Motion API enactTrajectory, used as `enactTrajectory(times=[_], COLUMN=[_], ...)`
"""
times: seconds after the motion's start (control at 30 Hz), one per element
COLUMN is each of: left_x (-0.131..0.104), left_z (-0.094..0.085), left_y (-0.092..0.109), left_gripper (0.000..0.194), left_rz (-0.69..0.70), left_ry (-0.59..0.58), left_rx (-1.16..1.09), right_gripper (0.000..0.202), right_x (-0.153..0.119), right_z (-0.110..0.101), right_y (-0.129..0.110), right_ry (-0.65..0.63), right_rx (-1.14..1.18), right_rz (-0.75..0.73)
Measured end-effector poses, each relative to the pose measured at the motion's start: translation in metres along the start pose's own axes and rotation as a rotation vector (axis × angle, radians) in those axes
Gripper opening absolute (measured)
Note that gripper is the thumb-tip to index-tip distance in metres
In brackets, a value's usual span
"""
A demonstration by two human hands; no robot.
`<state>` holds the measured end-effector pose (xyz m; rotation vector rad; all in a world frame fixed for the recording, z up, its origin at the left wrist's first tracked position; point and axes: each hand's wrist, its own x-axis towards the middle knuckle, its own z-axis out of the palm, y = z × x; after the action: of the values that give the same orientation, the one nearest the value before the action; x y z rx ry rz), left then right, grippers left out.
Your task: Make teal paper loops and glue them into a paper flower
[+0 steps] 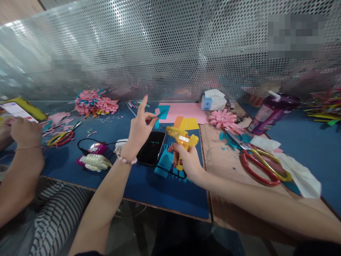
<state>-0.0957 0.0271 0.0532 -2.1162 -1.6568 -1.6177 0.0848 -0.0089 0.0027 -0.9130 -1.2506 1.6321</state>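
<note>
My right hand (186,158) is wrapped round the handle of a yellow glue gun (183,138), whose small orange light is lit and whose nozzle points left. Thumb and finger of my left hand (140,128) pinch a small piece of teal paper (163,113), with the index finger raised. A black phone (151,148) showing 12:10 lies between my hands. Beneath the glue gun are fringed teal paper pieces (164,161). Behind it lie a yellow paper piece (190,124), an orange strip and a large pink sheet (183,110).
Large red-and-yellow scissors (262,167) and tissues lie at right, near a pink paper flower (223,119) and a purple cup (274,112). A tissue pack (213,101) stands behind. At left are a paper-flower bunch (93,103), smaller scissors (60,138) and another person's hand (26,133) at a phone.
</note>
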Motion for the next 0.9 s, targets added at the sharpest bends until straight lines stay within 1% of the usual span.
enactTrajectory(times=[0.1,0.17,0.27,0.37,0.43,0.5,0.53,0.6,0.63,0.7,0.77,0.8,0.83,0.9], left_x=[0.0,0.0,0.0,-0.001,0.0,0.002,0.004,0.009,0.011,0.016,0.019,0.021,0.022,0.023], left_z=[0.0,0.001,0.003,0.005,0.005,0.003,0.002,-0.002,-0.004,-0.007,-0.011,-0.012,-0.013,-0.014], left_y=[0.0,-0.001,-0.003,-0.006,-0.007,-0.009,-0.011,-0.014,-0.015,-0.018,-0.02,-0.02,-0.019,-0.016], left_gripper=[0.078,0.077,0.077,0.073,0.065,0.056,0.051,0.037,0.03,0.019,0.017,0.017,0.016,0.015], left_rz=[0.0,0.005,0.02,0.033,0.025,-0.007,-0.038,-0.123,-0.173,-0.289,-0.384,-0.417,-0.437,-0.45], left_ry=[-0.005,-0.006,-0.004,0.007,0.042,0.119,0.165,0.247,0.272,0.285,0.272,0.265,0.262,0.263], left_rx=[0.021,0.036,0.062,0.087,0.082,0.034,-0.013,-0.171,-0.284,-0.568,-0.803,-0.873,-0.911,-0.925], right_gripper=[0.022,0.021,0.022,0.024,0.023,0.022,0.023,0.03,0.035,0.048,0.051,0.047,0.041,0.029], right_x=[-0.001,-0.001,0.001,0.002,0.005,0.013,0.022,0.049,0.066,0.106,0.143,0.157,0.168,0.177], right_z=[0.001,0.001,0.0,0.0,-0.001,-0.002,-0.002,0.0,0.002,0.012,0.029,0.041,0.054,0.082], right_y=[-0.001,-0.001,-0.001,0.001,0.001,-0.004,-0.009,-0.023,-0.032,-0.05,-0.062,-0.065,-0.066,-0.061], right_ry=[-0.025,-0.013,0.028,0.012,0.019,0.061,0.085,0.11,0.115,0.125,0.114,0.088,0.054,-0.023], right_rx=[0.006,0.02,0.064,0.107,0.133,0.155,0.163,0.161,0.153,0.109,0.039,0.007,-0.03,-0.101], right_rz=[0.013,0.022,-0.001,-0.004,0.005,0.0,-0.007,-0.018,-0.023,-0.033,-0.048,-0.066,-0.095,-0.198])
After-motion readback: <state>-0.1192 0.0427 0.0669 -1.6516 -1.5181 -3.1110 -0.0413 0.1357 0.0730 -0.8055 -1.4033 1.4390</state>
